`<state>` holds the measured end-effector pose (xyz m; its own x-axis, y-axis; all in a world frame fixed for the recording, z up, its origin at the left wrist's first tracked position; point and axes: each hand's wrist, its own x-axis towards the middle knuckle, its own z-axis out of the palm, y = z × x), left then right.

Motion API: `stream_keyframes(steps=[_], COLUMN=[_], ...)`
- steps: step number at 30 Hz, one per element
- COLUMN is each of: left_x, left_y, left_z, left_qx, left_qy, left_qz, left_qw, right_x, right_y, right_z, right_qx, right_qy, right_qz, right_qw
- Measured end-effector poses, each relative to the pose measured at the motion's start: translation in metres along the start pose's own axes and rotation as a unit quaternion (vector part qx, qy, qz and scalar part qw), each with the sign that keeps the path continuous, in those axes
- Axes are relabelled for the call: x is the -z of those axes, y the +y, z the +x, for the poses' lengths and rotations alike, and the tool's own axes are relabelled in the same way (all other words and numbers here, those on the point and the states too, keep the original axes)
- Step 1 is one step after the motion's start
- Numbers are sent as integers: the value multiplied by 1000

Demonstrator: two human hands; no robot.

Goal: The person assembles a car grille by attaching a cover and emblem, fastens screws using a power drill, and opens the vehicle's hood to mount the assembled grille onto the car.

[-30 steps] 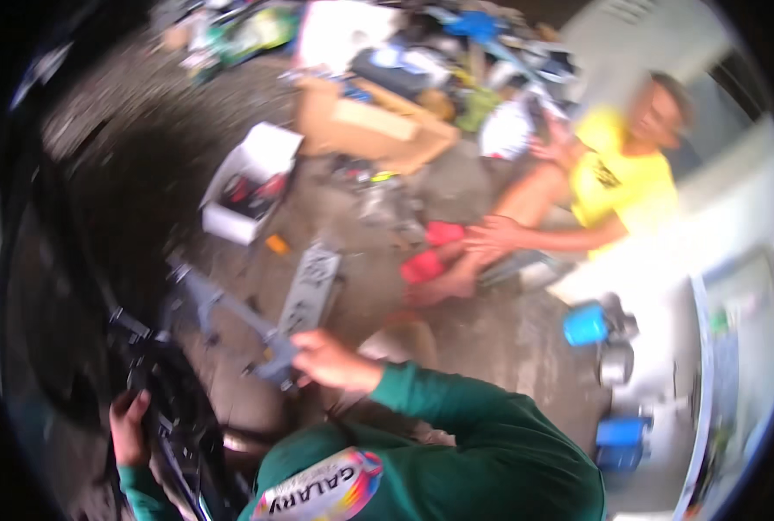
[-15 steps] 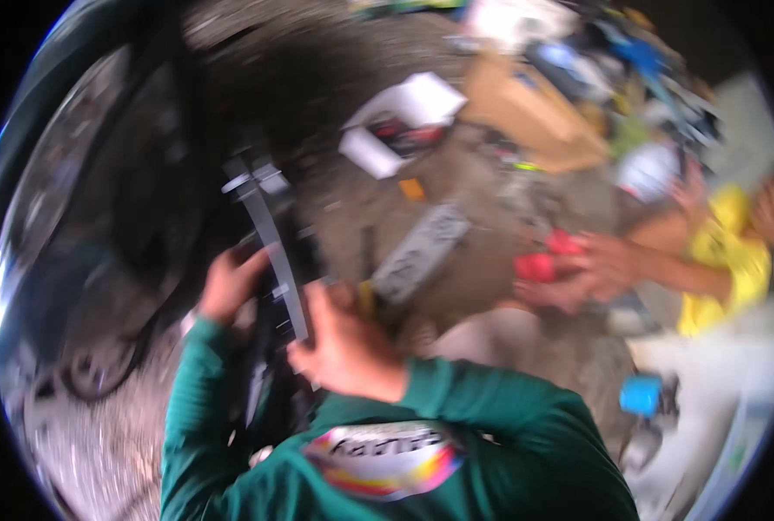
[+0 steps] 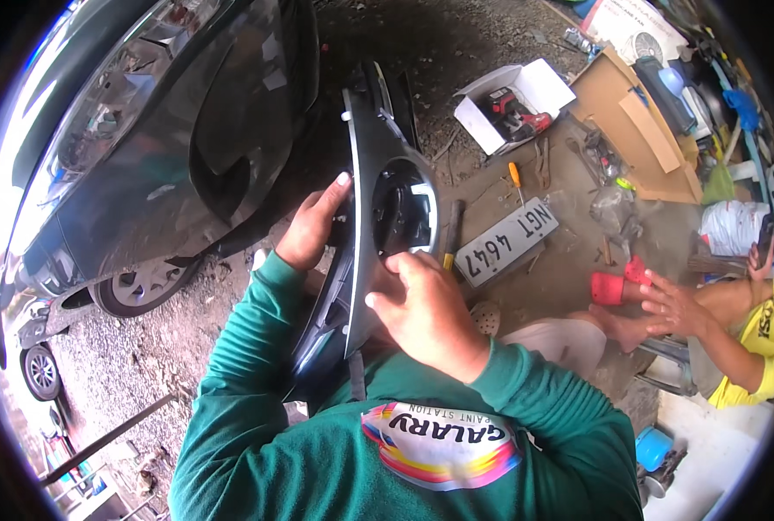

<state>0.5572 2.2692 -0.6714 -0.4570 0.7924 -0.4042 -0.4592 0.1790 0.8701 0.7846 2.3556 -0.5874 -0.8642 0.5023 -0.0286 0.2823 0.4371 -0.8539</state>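
Observation:
A long, curved dark plastic car trim panel (image 3: 365, 187) stands upright in front of my chest, with a rounded opening and light clips along its right side. My left hand (image 3: 310, 227) grips its left edge, thumb pointing up, the other fingers mostly hidden. On the other side, my right hand (image 3: 432, 308) holds the panel below the opening; its fingertips are partly hidden at the opening's lower rim. The panel's lower end rests close to my lap. A hammer (image 3: 453, 233) with a dark and yellow handle lies just right of the panel.
A dark car (image 3: 165, 165) fills the left. On the ground at right lie a licence plate (image 3: 509, 241), an orange-handled screwdriver (image 3: 515, 175), and a white box (image 3: 482, 130) holding a red power drill (image 3: 519, 115). A cardboard box (image 3: 617, 122) lies beyond. Another person's hand (image 3: 672, 306) is at right.
The view has shifted and sharpened, so the surroundings sit differently. The panel shows more of its opening side now. Both my hands stay on it. The other person's hand has moved off the red item.

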Motion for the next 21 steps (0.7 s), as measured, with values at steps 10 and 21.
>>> stream_keyframes(steps=[10,21], left_x=[-10,0], left_y=[4,-3], left_z=[20,24], left_qx=[12,54], left_qy=[-26,-76], left_qz=[105,137], left_qw=[994,986], right_x=[42,36], right_y=[11,13], right_z=[59,58], right_qx=[-132,-54], right_qy=[-160,-167], right_qz=[64,1], right_qw=[976,984])
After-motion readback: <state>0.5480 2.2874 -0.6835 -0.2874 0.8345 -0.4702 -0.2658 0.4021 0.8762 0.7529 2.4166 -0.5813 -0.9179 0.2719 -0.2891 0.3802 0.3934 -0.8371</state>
